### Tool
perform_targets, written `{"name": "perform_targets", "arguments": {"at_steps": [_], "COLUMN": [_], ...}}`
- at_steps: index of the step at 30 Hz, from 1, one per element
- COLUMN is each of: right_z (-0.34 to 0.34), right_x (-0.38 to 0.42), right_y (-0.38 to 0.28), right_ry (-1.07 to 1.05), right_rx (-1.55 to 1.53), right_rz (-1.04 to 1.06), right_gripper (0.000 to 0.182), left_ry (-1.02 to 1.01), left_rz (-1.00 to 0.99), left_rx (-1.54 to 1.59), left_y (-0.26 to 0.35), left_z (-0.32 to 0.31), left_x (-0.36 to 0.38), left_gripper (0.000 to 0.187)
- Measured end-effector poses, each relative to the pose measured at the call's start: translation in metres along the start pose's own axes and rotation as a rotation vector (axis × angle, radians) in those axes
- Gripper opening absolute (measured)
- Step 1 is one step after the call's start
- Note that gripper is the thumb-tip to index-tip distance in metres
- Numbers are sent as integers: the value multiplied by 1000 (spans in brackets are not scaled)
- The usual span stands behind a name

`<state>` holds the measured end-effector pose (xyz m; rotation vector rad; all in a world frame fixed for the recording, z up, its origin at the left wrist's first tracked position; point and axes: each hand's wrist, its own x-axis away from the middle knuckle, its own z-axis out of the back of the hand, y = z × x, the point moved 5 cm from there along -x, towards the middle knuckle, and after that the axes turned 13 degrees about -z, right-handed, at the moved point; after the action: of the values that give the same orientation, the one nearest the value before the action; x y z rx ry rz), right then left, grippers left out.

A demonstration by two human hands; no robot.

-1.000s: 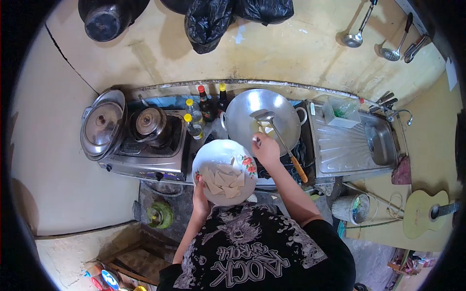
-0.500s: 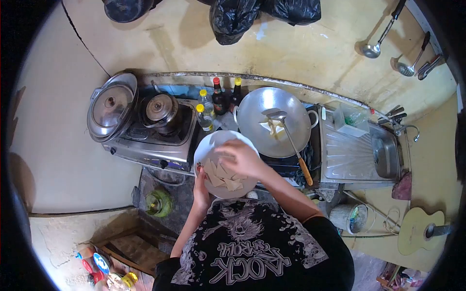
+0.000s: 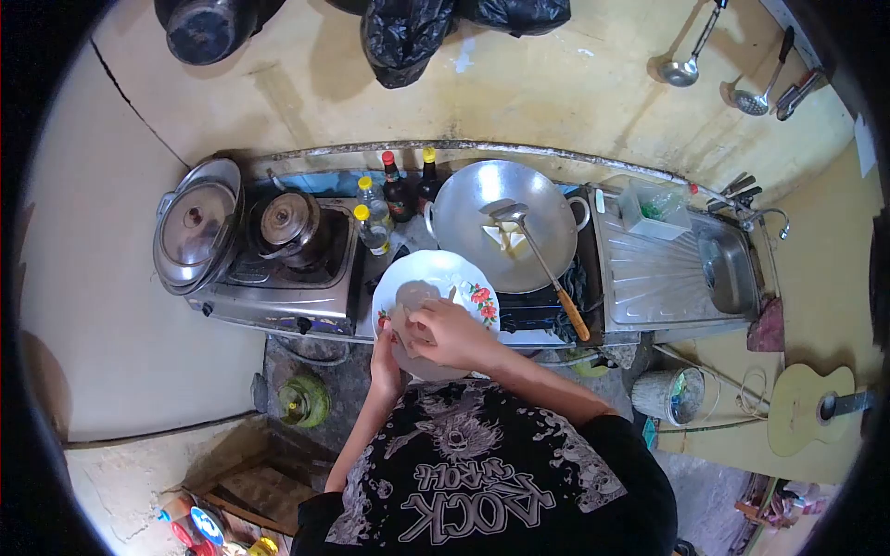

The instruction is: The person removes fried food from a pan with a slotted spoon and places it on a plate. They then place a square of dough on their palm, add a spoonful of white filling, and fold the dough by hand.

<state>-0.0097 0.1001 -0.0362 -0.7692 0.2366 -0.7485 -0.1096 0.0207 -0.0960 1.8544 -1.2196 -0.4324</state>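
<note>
Plate (image 3: 464, 278) (floral rim) lies under right hand (image 3: 445, 335) fingers (image 3: 414, 326).

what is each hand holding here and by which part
The left hand holds the white plate by its near rim. The right hand is on the pale slices in the plate; its grip on them cannot be told.
</note>
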Motion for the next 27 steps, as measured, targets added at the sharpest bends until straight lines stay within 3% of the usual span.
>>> {"name": "perform_targets", "arguments": {"at_steps": [8, 13, 17, 20, 25, 27], "right_z": [-9, -13, -13, 7, 65, 97], "right_x": [8, 11, 14, 18, 18, 22], "right_y": [13, 23, 27, 29, 97, 132], "right_ry": [8, 15, -79, -8, 362, 621], "right_rx": [-144, -205, -384, -679, -602, -493], "right_rz": [-166, -144, -221, -208, -372, -408], "right_gripper": [26, 27, 26, 22, 18, 20], "left_ry": [-38, -95, 22, -12, -6, 1], "left_rz": [132, 151, 143, 133, 130, 110], "left_rx": [90, 103, 51, 68, 97, 98], "left_y": [-23, -33, -37, -36, -8, -14], "left_z": [7, 8, 13, 8, -22, -12], "left_x": [-4, -6, -8, -9, -1, -3], "left_gripper": [42, 44, 43, 43, 40, 42]}}
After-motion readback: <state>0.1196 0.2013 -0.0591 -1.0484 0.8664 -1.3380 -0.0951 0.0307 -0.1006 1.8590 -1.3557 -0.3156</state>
